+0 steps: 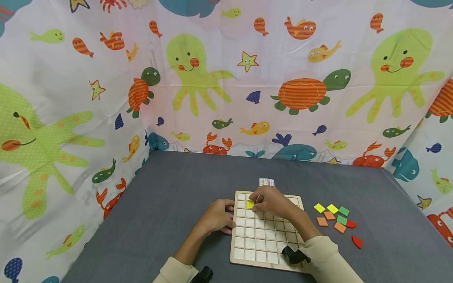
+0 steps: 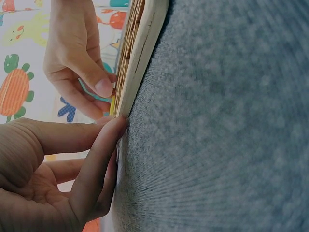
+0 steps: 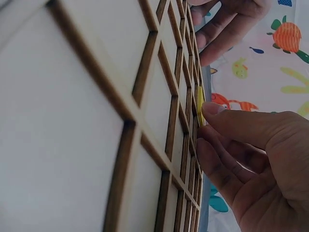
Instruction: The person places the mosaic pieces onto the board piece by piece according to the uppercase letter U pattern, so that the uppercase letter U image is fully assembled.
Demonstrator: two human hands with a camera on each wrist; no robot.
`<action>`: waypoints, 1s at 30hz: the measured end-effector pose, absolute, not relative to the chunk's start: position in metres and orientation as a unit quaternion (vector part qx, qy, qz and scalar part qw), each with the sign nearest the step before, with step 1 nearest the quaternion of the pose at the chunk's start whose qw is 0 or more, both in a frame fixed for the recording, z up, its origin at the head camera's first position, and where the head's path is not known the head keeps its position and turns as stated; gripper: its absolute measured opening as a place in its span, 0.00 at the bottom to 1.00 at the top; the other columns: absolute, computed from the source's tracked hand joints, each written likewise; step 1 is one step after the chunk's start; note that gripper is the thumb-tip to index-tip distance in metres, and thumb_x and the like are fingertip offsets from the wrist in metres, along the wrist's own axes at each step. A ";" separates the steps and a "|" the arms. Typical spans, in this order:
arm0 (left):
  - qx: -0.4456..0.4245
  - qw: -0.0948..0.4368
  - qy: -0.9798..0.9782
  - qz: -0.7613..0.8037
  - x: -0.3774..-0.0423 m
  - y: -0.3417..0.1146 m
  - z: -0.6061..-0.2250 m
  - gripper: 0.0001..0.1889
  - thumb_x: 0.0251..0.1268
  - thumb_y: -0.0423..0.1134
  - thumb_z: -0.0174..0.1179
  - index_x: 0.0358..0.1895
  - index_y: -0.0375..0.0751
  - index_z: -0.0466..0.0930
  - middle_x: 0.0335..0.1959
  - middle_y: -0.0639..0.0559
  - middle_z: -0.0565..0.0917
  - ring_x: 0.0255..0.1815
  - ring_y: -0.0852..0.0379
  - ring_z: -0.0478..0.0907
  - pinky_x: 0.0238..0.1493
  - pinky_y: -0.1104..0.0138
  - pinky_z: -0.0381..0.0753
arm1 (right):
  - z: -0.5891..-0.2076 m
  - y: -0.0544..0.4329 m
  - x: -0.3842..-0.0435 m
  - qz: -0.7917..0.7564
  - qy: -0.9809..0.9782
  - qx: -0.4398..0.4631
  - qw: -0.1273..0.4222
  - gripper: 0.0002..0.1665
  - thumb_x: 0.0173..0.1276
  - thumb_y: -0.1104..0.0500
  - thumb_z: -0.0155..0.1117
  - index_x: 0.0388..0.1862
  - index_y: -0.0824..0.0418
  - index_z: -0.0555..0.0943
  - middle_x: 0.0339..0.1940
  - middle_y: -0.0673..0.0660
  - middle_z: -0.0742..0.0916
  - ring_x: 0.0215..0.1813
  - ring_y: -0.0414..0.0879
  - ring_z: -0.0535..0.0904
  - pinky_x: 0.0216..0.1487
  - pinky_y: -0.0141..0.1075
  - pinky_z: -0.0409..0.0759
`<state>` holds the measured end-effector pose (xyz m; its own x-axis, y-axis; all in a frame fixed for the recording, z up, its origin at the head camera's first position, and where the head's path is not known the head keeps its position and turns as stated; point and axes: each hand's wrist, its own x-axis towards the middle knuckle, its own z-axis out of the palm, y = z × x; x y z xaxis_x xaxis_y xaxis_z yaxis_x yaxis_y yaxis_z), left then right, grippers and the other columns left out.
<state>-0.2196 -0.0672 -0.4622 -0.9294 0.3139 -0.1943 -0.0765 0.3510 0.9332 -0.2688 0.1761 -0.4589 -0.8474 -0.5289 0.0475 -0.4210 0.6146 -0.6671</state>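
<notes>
A wooden grid board (image 1: 261, 244) with pale square cells lies on the cloth. My left hand (image 1: 216, 217) holds its left edge; in the left wrist view, the thumb and fingertips of that left hand (image 2: 63, 164) meet at the rim. Over the board's upper left part, my right hand (image 1: 270, 201) pinches a yellow square tile (image 1: 249, 204) at a cell. The right wrist view has the right thumb of my hand (image 3: 256, 154) against the yellow tile (image 3: 200, 104), which sits nearly level with the grid. Part of the tile is hidden by the fingers.
Right of the board lie loose yellow tiles (image 1: 319, 208), orange tiles (image 1: 322, 221), green tiles (image 1: 344, 211) and red rounded pieces (image 1: 357, 241). A small printed card (image 1: 266, 182) is behind the board. A sea-animal curtain (image 1: 226, 118) borders the grey table (image 1: 177, 184).
</notes>
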 end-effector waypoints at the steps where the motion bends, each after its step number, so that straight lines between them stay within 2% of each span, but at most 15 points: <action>1: 0.074 0.173 0.804 0.565 -0.220 -0.067 -0.462 0.38 0.51 0.14 0.71 0.71 0.26 0.74 0.53 0.39 0.79 0.42 0.50 0.83 0.26 0.59 0.93 | -0.459 0.176 -0.269 -0.349 0.896 -0.264 0.077 0.18 0.66 0.63 0.79 0.54 0.64 0.89 0.47 0.56 0.90 0.46 0.47 0.88 0.48 0.40 0.90; 10: 0.072 0.174 0.802 0.567 -0.220 -0.067 -0.464 0.37 0.52 0.15 0.71 0.71 0.26 0.74 0.53 0.39 0.79 0.42 0.50 0.83 0.26 0.59 0.93 | -0.457 0.178 -0.268 -0.345 0.896 -0.269 0.078 0.18 0.67 0.64 0.77 0.55 0.65 0.89 0.48 0.57 0.90 0.48 0.48 0.88 0.47 0.39 0.90; 18: 0.073 0.173 0.799 0.571 -0.220 -0.068 -0.464 0.38 0.52 0.15 0.71 0.71 0.27 0.74 0.53 0.39 0.78 0.43 0.50 0.83 0.27 0.58 0.93 | -0.453 0.185 -0.265 -0.350 0.896 -0.261 0.076 0.19 0.69 0.62 0.76 0.57 0.65 0.88 0.49 0.58 0.91 0.49 0.51 0.88 0.48 0.43 0.89; 25: 0.074 0.173 0.800 0.570 -0.219 -0.069 -0.464 0.39 0.51 0.14 0.71 0.72 0.28 0.74 0.55 0.39 0.78 0.42 0.50 0.83 0.26 0.58 0.93 | -0.453 0.206 -0.262 -0.370 0.895 -0.239 0.076 0.19 0.71 0.60 0.75 0.59 0.64 0.87 0.48 0.57 0.91 0.48 0.48 0.87 0.42 0.38 0.88; 30: 0.075 0.173 0.799 0.570 -0.218 -0.069 -0.462 0.39 0.51 0.14 0.71 0.72 0.27 0.74 0.55 0.39 0.78 0.42 0.50 0.83 0.26 0.59 0.93 | -0.449 0.224 -0.256 -0.375 0.895 -0.233 0.054 0.18 0.72 0.61 0.73 0.58 0.64 0.88 0.50 0.58 0.90 0.49 0.50 0.86 0.41 0.36 0.87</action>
